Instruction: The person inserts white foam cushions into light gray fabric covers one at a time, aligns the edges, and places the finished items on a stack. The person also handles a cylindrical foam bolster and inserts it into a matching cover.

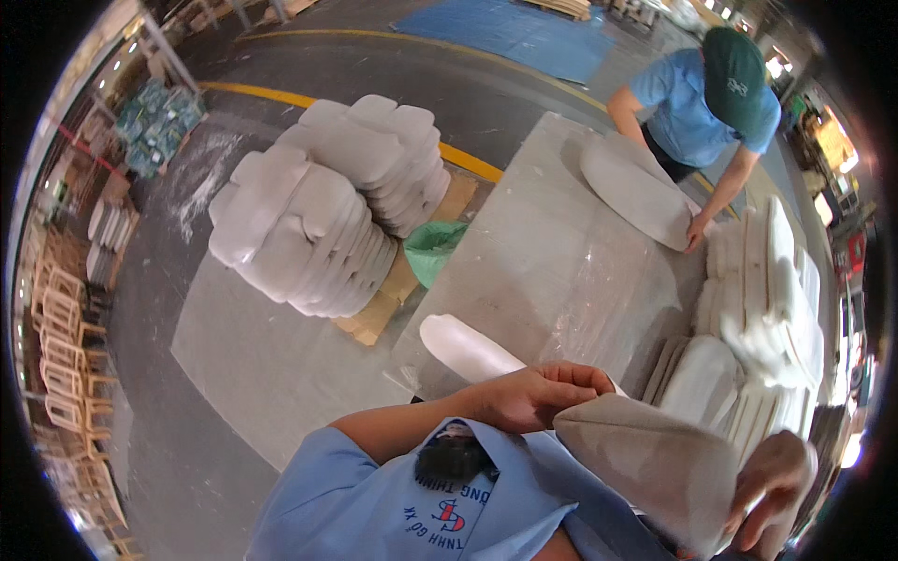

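Observation:
A pale grey cushion (655,458) with rounded corners is held up in front of my body, tilted, at the lower right. My left hand (543,393) is closed, fingertips pinched together at the cushion's upper left edge. At its other end my right hand (772,491) grips the cushion, with its fingers partly hidden. A second light cushion (468,348) lies on the near left edge of the table (524,252), just beyond my left forearm.
Across the table a co-worker (702,103) in a blue shirt and green cap handles another cushion (636,192). Stacked cushions (762,290) crowd the table's right side. Tall cushion piles (299,234) stand on cardboard to the left, beside a green bag (435,251). Wooden chair frames (65,351) line the far left.

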### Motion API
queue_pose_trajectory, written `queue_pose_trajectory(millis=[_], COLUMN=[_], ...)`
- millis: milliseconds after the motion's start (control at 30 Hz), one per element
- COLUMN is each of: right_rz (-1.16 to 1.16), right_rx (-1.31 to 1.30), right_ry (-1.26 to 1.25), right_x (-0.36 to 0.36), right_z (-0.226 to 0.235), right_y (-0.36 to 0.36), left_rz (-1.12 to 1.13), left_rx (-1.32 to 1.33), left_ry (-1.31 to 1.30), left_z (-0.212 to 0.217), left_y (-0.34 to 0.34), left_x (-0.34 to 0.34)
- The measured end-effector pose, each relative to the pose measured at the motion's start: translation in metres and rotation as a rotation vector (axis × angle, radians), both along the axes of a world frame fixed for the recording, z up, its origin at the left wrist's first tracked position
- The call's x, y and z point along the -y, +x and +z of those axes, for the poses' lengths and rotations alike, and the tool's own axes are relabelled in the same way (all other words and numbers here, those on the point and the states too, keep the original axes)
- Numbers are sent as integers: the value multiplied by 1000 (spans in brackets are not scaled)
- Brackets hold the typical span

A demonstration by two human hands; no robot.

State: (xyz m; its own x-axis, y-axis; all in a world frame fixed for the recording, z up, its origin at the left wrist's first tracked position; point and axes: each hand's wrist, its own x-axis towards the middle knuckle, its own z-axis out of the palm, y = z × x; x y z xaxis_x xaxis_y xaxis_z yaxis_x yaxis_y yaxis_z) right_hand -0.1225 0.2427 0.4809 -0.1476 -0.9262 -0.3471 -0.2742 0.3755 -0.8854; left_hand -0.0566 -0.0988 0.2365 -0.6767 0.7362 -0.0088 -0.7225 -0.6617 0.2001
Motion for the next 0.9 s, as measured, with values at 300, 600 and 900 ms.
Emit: queue_pose_trajectory(millis=[300,600,900], right_rz=[-885,-779,-540], right_rx=[484,285,685], right_ry=[-333,223,208], right_x=[210,191,188], right_z=[-255,-268,-252], right_y=[-11,1,-21], left_rz=[384,645,510], left_rx=[-81,42,121], left_ry=[-667,-828,-769], left_z=[-22,-57,-69], left_y=[15,37,40], left_x=[30,18,23])
